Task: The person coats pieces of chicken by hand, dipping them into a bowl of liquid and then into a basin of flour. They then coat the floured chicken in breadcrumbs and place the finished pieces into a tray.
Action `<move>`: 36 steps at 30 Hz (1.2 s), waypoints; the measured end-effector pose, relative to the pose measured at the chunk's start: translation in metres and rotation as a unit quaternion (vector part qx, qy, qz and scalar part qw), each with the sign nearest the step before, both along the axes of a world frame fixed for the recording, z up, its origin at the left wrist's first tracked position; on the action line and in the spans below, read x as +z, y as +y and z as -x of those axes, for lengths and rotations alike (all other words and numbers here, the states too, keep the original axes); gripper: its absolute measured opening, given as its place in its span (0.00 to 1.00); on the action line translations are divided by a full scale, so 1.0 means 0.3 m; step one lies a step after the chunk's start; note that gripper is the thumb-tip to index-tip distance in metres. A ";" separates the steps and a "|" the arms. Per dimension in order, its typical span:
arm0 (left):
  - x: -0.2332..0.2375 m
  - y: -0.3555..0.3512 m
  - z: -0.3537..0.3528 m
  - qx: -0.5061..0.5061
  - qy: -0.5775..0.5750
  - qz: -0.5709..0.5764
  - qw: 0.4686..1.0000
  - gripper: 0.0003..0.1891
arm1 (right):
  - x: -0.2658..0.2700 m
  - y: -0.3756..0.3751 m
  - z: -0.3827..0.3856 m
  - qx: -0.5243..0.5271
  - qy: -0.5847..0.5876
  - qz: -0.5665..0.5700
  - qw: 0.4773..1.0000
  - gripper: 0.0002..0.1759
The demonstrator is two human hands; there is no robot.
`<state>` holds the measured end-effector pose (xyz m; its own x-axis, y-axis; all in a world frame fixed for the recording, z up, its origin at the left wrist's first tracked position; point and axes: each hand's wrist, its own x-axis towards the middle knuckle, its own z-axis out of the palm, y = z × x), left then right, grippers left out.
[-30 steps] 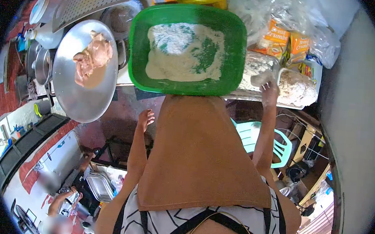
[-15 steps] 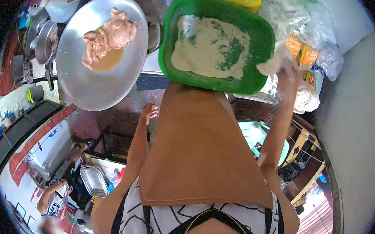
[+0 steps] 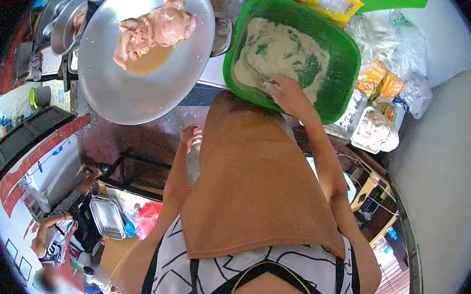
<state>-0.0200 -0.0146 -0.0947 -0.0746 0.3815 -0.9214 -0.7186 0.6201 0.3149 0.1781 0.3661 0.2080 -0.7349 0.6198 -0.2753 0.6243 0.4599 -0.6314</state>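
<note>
My right hand [image 3: 289,94] reaches down into a green basin [image 3: 351,73] spread with pale flour. Its fingers are closed on the near end of a flour-coated chicken piece [image 3: 256,63], which lies in the flour and blends with it. My left hand [image 3: 191,135] hangs beside the brown apron [image 3: 265,187], its fingers loosely apart and holding nothing. Left of the basin, a wide metal pan [image 3: 105,91] contains raw chicken pieces [image 3: 170,25] and some brownish liquid. A tray of coated pieces [image 3: 376,132] stands to the right of the basin.
Orange breadcrumb packets [image 3: 372,74] and crumpled plastic bags [image 3: 388,35] crowd the right side by the wall. A yellow packet [image 3: 325,1] lies behind the basin. Pots [image 3: 68,26] stand at far left. Another person [image 3: 57,238] is at lower left.
My right hand has moved left from above the right-hand trays into the basin, bringing the coated chicken piece down onto the flour. The view has shifted slightly; my left hand stays low.
</note>
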 end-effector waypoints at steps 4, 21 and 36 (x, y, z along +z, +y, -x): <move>0.023 0.023 -0.001 -0.006 0.009 0.020 1.000 0.20 | -0.046 0.058 -0.102 -0.028 -0.026 -0.008 0.999 0.21; 0.006 0.084 0.018 -0.007 0.055 0.037 0.998 0.19 | -0.143 0.033 0.097 -0.061 -0.141 -0.037 0.987 0.33; 0.079 0.179 -0.045 0.045 0.002 -0.004 0.999 0.13 | -0.237 0.160 0.104 0.180 0.021 -0.252 0.951 0.30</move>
<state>-0.0064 0.0390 -0.0711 -0.1132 0.3810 -0.9176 -0.7696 0.5505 0.3235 0.1469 0.4141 0.1370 -0.9281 0.3715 0.0246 0.3484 0.8898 -0.2947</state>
